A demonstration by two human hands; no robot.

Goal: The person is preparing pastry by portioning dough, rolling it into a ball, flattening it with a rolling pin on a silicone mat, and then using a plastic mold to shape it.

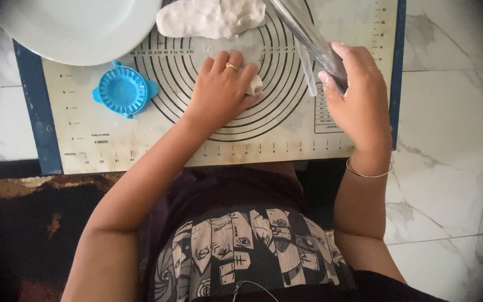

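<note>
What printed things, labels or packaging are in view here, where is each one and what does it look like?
Baking mat: under both hands, cream rectangle with blue border, black concentric rings and ruler marks along the edges.
Printed table: on the mat by the right hand, small black-lined box of tiny text.
Clear wrap: held in the right hand, see-through and unprinted.
No screens or signs.

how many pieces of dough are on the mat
2. A large lump of dough lies at the top of the mat, beside the white plate. A small piece of dough sits under the left hand; the hand could be hiding more.
</note>
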